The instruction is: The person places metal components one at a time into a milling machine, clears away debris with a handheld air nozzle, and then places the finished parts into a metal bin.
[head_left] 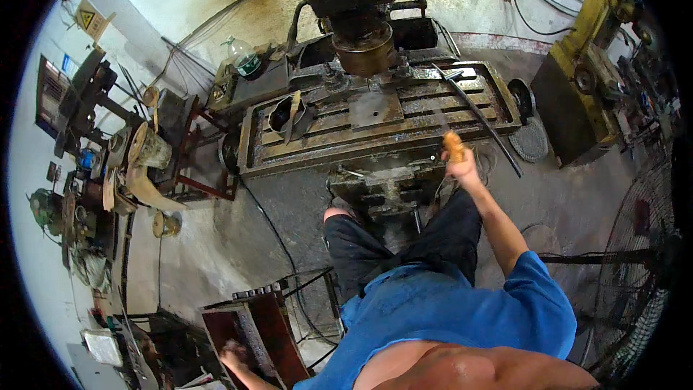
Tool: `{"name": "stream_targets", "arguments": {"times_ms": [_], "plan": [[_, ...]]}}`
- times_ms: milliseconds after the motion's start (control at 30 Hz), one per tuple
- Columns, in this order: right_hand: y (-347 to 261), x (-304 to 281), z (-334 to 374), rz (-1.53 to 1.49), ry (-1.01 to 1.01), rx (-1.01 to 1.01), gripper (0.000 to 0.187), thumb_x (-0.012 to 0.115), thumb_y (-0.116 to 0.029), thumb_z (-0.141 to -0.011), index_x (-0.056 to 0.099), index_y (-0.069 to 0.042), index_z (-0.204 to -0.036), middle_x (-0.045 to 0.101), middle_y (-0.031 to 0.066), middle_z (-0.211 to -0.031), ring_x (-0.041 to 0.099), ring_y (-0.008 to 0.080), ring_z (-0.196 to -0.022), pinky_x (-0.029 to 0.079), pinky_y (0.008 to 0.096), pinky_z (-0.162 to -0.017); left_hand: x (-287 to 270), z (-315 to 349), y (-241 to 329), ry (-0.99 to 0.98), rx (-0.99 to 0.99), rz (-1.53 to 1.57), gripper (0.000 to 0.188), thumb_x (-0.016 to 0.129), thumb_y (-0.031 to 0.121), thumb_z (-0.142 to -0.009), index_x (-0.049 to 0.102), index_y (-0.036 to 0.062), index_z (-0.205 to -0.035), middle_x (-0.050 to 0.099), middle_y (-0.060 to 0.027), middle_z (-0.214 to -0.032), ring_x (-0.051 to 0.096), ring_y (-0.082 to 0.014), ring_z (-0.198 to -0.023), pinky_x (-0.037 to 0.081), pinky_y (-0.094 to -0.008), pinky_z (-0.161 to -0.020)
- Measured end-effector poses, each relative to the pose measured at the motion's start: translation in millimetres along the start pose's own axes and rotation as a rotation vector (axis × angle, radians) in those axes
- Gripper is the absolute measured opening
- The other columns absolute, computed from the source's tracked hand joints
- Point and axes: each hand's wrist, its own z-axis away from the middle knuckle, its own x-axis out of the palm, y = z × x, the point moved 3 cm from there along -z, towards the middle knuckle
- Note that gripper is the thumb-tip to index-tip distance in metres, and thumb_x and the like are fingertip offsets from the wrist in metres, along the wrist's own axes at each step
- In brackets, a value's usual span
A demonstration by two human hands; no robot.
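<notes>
At the front right edge of the machine table (289,159), my right hand (463,167) is closed around a tool with an orange-brown handle (453,146). Its thin far end is blurred over the table, so its exact kind does not show. Low on the left, my left hand (232,355) reaches into a dark red metal tray (283,325) with small metal bits in it. Motion smears its fingers. A flat metal plate (375,110) lies on the slotted table, below the round spindle head (364,49) of the milling machine.
A long metal bar (480,115) slants over the table's right edge. On the table's left sits a dark pot (280,117) with a flat stick in it. A large fan (635,238) stands at the right. A cable (278,235) crosses the floor.
</notes>
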Motion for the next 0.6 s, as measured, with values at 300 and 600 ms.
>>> {"name": "stream_targets", "arguments": {"times_ms": [300, 600], "plan": [[-131.5, 92.6, -22.2, 1.535, -0.334, -0.150, 0.031, 0.056, -0.027, -0.058, 0.062, 0.001, -0.070, 0.061, 0.0199, -0.069, 0.062, 0.0345, -0.069, 0.050, 0.0407, -0.067, 99.0, -58.6, 129.1, -0.354, 0.247, 0.523, 0.034, 0.057, 0.000, -0.079, 0.046, -0.0072, -0.110, 0.056, -0.0173, -0.102, 0.057, -0.0273, -0.093, 0.046, -0.0369, -0.086], [-135.8, 134.0, -82.9, 1.544, -0.252, 0.116, 0.030, 0.053, -0.025, -0.068, 0.065, -0.002, -0.084, 0.063, 0.0184, -0.087, 0.062, 0.0305, -0.083, 0.050, 0.0377, -0.075, 323.5, 20.6, 215.4, -0.687, 0.408, 0.265, 0.052, 0.070, 0.001, -0.067, 0.046, -0.0088, -0.112, 0.057, -0.0173, -0.102, 0.058, -0.0208, -0.088, 0.047, -0.0304, -0.076]]}}
